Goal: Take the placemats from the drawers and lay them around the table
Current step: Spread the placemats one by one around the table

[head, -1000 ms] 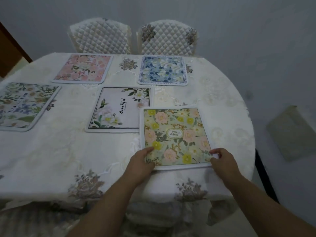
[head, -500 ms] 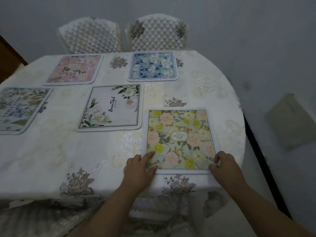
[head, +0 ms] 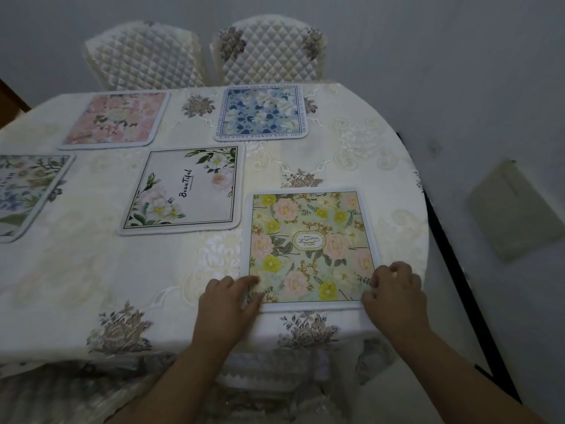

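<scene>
Two quilted chairs (head: pixel 269 50) — dim grey wall (head: pixel 428 41) behind.

At your twelve o'clock stand a quilted chair (head: pixel 146 56) and a second chair (head: pixel 269 50) side by side before a grey wall (head: pixel 428 41). At three o'clock, a beige slab (head: pixel 513 209) lies near a black strip (head: pixel 459 270).
</scene>
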Demonstrator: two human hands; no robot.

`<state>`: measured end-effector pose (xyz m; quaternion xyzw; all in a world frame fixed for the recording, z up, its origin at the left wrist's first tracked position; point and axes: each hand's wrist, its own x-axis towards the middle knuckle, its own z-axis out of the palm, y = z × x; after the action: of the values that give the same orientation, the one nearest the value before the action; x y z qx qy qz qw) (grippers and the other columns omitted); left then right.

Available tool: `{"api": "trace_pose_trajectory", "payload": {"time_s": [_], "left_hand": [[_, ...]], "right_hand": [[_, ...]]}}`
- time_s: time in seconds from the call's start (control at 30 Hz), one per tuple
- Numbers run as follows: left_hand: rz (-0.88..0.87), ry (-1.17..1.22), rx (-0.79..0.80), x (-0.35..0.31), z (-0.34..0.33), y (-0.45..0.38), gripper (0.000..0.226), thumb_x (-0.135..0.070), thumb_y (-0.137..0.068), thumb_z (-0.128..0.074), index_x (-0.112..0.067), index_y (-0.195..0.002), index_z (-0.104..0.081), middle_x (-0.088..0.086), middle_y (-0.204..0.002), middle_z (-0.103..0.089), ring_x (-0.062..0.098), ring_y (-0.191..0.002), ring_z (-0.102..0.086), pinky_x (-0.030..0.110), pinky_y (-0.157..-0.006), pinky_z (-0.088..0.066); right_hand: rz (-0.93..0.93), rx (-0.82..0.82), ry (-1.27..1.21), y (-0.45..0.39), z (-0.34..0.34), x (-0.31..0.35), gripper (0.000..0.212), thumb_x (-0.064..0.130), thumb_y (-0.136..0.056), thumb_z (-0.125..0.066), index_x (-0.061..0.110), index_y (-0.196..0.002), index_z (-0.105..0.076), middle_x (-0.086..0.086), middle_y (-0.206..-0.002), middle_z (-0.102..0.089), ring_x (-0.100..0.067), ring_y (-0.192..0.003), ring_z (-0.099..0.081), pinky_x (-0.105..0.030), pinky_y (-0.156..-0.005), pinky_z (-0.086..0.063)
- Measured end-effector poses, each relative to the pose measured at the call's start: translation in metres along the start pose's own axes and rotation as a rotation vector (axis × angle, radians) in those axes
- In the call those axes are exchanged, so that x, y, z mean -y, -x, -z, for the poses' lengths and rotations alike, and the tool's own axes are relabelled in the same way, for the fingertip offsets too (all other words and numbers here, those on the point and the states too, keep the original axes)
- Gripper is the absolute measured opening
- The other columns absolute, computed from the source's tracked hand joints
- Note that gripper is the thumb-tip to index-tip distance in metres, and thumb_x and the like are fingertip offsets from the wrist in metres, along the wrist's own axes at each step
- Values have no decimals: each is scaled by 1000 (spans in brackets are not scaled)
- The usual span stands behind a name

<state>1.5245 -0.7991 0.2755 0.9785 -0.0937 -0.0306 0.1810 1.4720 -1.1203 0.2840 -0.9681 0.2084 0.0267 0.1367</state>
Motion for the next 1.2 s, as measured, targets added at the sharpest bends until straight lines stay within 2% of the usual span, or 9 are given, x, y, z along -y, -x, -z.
{"api": "trace_pose_trajectory", "payload": {"time_s": [0.07, 0.17, 0.23, 0.3, 0.57, 0.73, 0.93, 1.07, 1.2], "left_hand": [[-22, -130, -154, -12, -3, 2, 31, -50, -81, -71, -38, -109, -75, -1, -92, -57, 26, -90, -50, 37, -71, -43], [-209, -102, -91, -47, -21, -11, 41, -41, -90, -64, -37, -131, -65, 1, -140, -58, 29, -131, -49, 44, -97, -43], [-289, -82, 34, -67, -40, -22, 52, -41, -103, -40, -32, -155, -39, -1, -166, -27, 24, -156, -16, 46, -119, -29], [-264, -96, 117, -73, -52, -27, 56, -46, -108, -19, -33, -162, -12, -6, -170, 0, 17, -156, 12, 44, -126, -8], [-72, -171, 166, -44, -39, -45, 83, -72, -98, -7, -21, -159, 19, -3, -166, 25, 13, -151, 28, 38, -125, 11], [-83, -180, 144, -53, -43, -92, 77, -67, -100, -7, -25, -161, 14, 1, -168, 20, 19, -153, 26, 42, -125, 12], [-223, -175, 94, -74, -52, -160, 59, -54, -103, -9, -42, -161, -6, -9, -171, 0, 18, -157, 10, 46, -126, 2], [-142, -158, 79, -66, -53, -187, 68, -57, -101, -14, -29, -163, -4, -4, -171, 2, 15, -157, 8, 43, -127, 3], [17, -116, 19, -49, -50, -188, 77, -58, -100, -16, -15, -163, -1, 1, -171, 2, 15, -157, 6, 38, -127, 1]], "right_hand": [[129, -79, 69, 3, -2, 10, 29, 24, -74, -67, 19, -100, -58, -13, -140, -44, -36, -124, -45, -47, -94, -49], [355, 99, -64, 4, -19, 38, 58, 36, -93, -42, 20, -149, -39, -6, -167, -13, -25, -154, -5, -45, -124, -17], [425, 194, -23, 5, -35, 52, 67, 48, -100, -16, 23, -161, -5, 2, -167, 13, -14, -152, 20, -41, -125, 0], [439, 177, 44, 5, -44, 52, 68, 54, -101, -7, 23, -159, 9, 4, -165, 21, -11, -149, 27, -38, -124, 8], [277, 154, 90, -24, -37, 5, 80, 64, -96, -1, 16, -158, 14, -3, -166, 18, -12, -151, 23, -36, -125, 4], [208, 99, 89, -70, -40, 39, 86, 63, -94, 0, 6, -158, 9, -13, -166, 12, -23, -153, 17, -41, -125, 4], [414, 103, 54, -147, -48, 104, 72, 53, -100, -7, 14, -160, 1, -5, -168, 6, -16, -154, 12, -37, -125, 5], [413, 47, 57, -180, -48, 95, 69, 52, -103, -12, 16, -160, -1, -1, -168, 1, -15, -154, 6, -37, -125, -1], [196, -45, 31, -194, -42, 69, 72, 51, -101, -11, 9, -159, -10, -10, -168, -10, -21, -155, -5, -41, -125, -8]]}}
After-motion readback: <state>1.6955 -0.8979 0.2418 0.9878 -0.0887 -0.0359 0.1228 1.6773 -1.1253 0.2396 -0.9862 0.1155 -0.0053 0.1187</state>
